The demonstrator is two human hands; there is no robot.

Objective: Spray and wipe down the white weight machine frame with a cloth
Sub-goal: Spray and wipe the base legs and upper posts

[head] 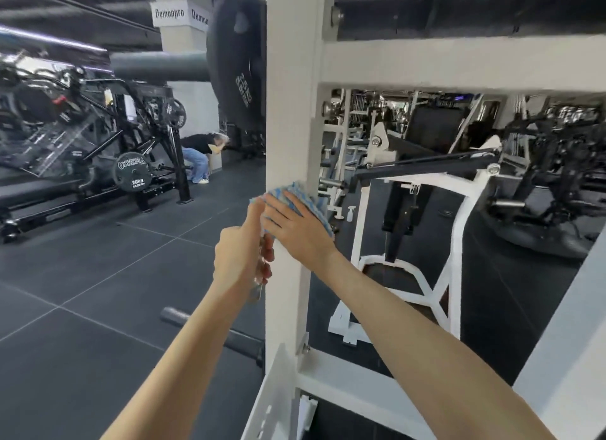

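**COLOUR AND PATTERN REFERENCE**

Frame upright (288,111), centre: white, and its cross-members to the right match it.
Cloth (311,198) on the upright: light blue and white in a fine repeated pattern.
Spray bottle (258,290), near centre: translucent grey.
Floor (82,292): dark grey square tiles with paler joint lines.
Far-left machine (98,127): black.
Weight plate (132,172) on that machine: black with white lettering.
Far pillar band (173,13): white with black lettering.
Far person (200,154): black top, blue trousers.

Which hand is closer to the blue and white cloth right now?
Right. The right hand lies flat on the cloth, pressing it against the white post; the left hand sits beside its left edge, gripping a clear object.
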